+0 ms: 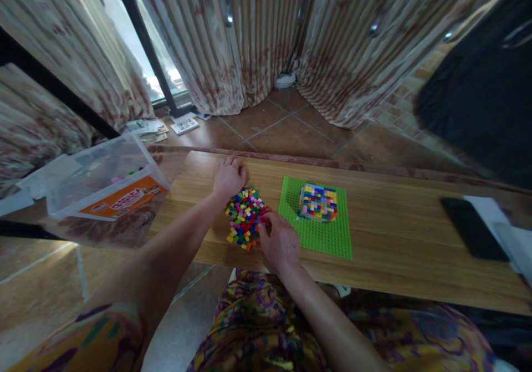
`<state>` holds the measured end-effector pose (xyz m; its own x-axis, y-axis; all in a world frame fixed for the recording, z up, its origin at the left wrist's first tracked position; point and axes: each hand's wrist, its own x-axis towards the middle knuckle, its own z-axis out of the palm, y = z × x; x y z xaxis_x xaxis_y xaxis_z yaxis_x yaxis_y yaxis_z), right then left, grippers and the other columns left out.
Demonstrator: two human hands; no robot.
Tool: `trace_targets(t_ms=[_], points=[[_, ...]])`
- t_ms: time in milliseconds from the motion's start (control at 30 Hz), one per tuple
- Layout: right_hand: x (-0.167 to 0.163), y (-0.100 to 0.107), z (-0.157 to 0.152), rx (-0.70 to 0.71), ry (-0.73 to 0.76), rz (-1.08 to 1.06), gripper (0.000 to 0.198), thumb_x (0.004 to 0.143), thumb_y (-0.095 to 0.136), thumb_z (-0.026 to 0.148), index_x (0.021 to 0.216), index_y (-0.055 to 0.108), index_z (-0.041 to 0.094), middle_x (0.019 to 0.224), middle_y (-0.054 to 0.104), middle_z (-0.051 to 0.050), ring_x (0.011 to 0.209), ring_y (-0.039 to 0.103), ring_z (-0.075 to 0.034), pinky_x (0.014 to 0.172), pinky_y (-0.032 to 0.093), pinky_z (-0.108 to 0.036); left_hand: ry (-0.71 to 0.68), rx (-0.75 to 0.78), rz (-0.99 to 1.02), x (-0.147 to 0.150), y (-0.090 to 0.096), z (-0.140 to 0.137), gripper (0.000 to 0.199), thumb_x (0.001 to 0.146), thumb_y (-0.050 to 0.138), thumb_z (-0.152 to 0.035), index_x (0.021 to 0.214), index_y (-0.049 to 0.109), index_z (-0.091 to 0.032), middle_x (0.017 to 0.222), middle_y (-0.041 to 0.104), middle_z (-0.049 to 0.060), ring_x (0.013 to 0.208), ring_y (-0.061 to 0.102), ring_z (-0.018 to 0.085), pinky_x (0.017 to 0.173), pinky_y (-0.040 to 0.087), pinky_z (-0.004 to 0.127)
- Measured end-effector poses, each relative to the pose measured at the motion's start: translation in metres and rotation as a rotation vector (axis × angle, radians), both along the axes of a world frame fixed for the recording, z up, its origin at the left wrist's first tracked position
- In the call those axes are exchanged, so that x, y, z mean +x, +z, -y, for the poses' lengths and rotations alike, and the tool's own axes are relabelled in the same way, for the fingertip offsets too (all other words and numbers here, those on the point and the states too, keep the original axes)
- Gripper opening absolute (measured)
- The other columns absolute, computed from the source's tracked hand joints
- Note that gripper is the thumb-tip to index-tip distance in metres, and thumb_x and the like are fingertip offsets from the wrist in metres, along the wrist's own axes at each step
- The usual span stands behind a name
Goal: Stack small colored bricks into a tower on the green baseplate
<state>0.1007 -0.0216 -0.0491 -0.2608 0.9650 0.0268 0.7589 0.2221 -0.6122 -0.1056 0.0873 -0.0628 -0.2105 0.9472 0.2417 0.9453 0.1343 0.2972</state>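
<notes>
The wood-grain table (399, 233) runs lengthwise from left to right. Beside its left end, a clear tub (66, 200) bears an orange label (124, 197) whose pale lettering is too blurred to read. A green baseplate (324, 241) lies right of a pile of small bricks (246, 217), which stretches longest from near to far. The right hand (280, 241) reaches the pile's right edge, fingers narrow; whether they pinch a brick I cannot tell. A roughly square multicoloured block (319, 202) sits on the baseplate, without a clear long axis. The left hand (230, 178) rests beside the pile's far edge, fingers curled, their grip unclear.
</notes>
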Motion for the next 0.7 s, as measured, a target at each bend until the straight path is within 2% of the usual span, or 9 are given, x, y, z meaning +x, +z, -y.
trace_targets(t_ms=[100,233,400,700], points=[[0.005,-0.001,0.001,0.004,0.019,-0.05,0.022,0.094,0.054,0.019,0.106,0.073,0.021,0.105,0.075,-0.008,0.095,0.067,-0.02,0.085,0.049,-0.031,-0.007,0.005,0.011,0.0,0.0,0.0,0.036,0.096,0.046,-0.027,0.123,0.066,-0.014,0.135,0.065,0.017,0.127,0.056,0.035,0.113,0.042,0.051],[0.012,-0.001,0.002,0.018,0.019,-0.143,0.025,0.095,0.052,0.019,0.107,0.074,0.021,0.104,0.074,-0.008,0.097,0.067,-0.021,0.089,0.05,-0.033,-0.008,0.021,0.014,-0.001,-0.002,-0.001,0.034,0.095,0.047,-0.027,0.121,0.066,-0.016,0.134,0.066,0.016,0.126,0.057,0.034,0.113,0.042,0.051],[0.019,-0.001,0.003,0.013,-0.001,-0.229,0.024,0.095,0.051,0.022,0.099,0.075,0.021,0.097,0.074,-0.007,0.09,0.066,-0.019,0.083,0.05,-0.031,0.0,0.025,-0.02,-0.001,-0.003,-0.001,0.033,0.095,0.046,-0.028,0.118,0.067,-0.016,0.132,0.067,0.016,0.124,0.058,0.034,0.111,0.044,0.049],[0.015,-0.011,0.007,0.07,0.004,-0.173,0.026,0.097,0.051,0.02,0.103,0.076,0.02,0.099,0.075,-0.007,0.091,0.067,-0.019,0.085,0.05,-0.029,0.002,0.024,-0.016,-0.003,-0.005,-0.002,0.035,0.095,0.046,-0.027,0.12,0.067,-0.014,0.133,0.066,0.018,0.126,0.057,0.035,0.113,0.043,0.05]])
